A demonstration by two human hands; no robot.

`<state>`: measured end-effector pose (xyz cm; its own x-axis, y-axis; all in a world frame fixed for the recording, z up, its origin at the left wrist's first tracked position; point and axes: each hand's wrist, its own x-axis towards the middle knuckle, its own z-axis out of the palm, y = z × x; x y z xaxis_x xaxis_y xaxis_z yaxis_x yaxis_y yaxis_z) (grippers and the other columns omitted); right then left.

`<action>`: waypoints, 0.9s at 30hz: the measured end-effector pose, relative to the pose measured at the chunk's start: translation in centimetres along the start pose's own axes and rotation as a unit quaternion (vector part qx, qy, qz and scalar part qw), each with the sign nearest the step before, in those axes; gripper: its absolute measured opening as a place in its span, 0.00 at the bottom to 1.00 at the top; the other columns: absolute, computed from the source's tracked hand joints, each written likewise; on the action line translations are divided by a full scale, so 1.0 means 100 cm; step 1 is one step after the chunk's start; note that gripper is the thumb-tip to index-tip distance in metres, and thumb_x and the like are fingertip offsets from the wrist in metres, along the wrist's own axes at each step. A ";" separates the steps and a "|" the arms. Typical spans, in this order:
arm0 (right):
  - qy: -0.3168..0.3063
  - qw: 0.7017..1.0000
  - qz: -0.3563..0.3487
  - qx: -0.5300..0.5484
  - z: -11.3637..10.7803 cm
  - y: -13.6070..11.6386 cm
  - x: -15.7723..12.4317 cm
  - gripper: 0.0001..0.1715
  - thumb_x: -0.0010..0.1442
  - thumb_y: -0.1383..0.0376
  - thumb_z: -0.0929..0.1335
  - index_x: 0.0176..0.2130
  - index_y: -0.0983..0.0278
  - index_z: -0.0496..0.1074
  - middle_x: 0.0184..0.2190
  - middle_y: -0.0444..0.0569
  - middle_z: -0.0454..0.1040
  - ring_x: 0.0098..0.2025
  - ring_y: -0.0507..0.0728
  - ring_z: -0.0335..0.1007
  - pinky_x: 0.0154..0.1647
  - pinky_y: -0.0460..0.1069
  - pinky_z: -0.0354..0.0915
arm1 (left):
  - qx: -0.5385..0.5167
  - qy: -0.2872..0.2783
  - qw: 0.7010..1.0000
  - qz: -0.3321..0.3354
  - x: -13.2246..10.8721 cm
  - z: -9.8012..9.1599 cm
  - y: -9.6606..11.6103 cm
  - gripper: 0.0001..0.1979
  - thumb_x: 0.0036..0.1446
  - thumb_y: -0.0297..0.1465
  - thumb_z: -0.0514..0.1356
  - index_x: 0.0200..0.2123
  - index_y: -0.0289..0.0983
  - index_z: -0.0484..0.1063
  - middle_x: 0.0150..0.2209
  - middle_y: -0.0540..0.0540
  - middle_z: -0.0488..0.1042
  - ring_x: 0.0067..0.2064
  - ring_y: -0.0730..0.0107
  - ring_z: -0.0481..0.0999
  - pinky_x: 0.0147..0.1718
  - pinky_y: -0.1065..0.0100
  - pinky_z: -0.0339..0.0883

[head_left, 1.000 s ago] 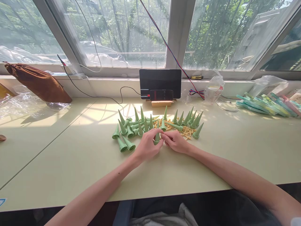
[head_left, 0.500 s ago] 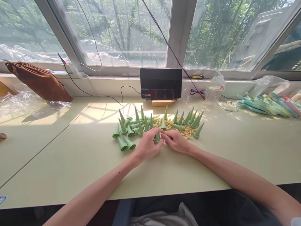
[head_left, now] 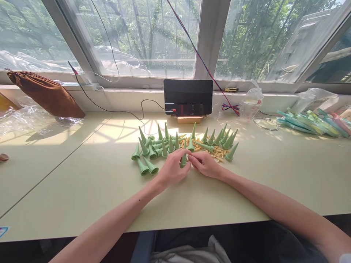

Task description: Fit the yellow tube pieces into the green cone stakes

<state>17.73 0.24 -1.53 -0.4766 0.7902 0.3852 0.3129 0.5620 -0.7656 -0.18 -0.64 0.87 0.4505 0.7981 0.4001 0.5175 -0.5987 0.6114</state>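
Observation:
My left hand (head_left: 173,167) is curled around a green plastic cone spike (head_left: 183,160), which stands point up between thumb and fingers. Right beside it, my right hand (head_left: 205,164) is closed in a pinch, its fingertips meeting those of the left. Whatever small piece lies in that pinch is hidden. Just beyond my hands, small tan wooden pegs (head_left: 218,153) lie in a loose heap. Several more green cone spikes surround them: some upright, like the one at the right end (head_left: 231,152), others lying on their sides, like the one at the left (head_left: 143,167).
A black tablet (head_left: 189,91) and a phone (head_left: 189,110) lean on a wooden stand (head_left: 189,120) by the window. A brown drawstring bag (head_left: 46,93) lies at far left. Green plastic packets (head_left: 304,122) and a bagged cup (head_left: 251,102) are at right.
Both hands keep the same pose around the cone spike. The whole view has shifted very slightly; nothing else visibly moved.

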 end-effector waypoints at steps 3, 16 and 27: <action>0.001 1.000 -0.002 -0.002 0.000 0.000 0.000 0.25 0.70 0.59 0.58 0.23 0.64 0.61 0.17 0.41 0.60 0.20 0.48 0.54 0.24 0.45 0.53 | 0.001 -0.003 1.000 0.000 0.000 0.000 0.000 0.12 0.57 0.28 0.57 0.45 0.40 0.73 0.35 0.48 0.75 0.32 0.70 0.69 0.30 0.69 0.64; 0.001 1.000 -0.002 -0.011 0.000 -0.001 0.000 0.25 0.70 0.59 0.58 0.23 0.64 0.61 0.17 0.40 0.60 0.20 0.48 0.54 0.24 0.45 0.53 | -0.003 -0.003 1.000 -0.003 0.000 0.000 0.000 0.12 0.58 0.28 0.57 0.45 0.40 0.73 0.36 0.48 0.75 0.33 0.69 0.70 0.32 0.67 0.65; 0.005 1.000 -0.006 -0.016 0.001 0.002 0.000 0.26 0.70 0.58 0.58 0.23 0.64 0.61 0.17 0.41 0.61 0.20 0.48 0.55 0.24 0.45 0.54 | -0.003 0.004 1.000 0.006 0.000 0.001 -0.001 0.12 0.58 0.28 0.56 0.45 0.40 0.72 0.36 0.48 0.75 0.33 0.69 0.70 0.32 0.67 0.66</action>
<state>17.72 0.34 -1.69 -0.4720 0.7860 0.3992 0.3344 0.5787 -0.7439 -0.22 -0.59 0.72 0.4512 0.7917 0.4120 0.5081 -0.6073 0.6107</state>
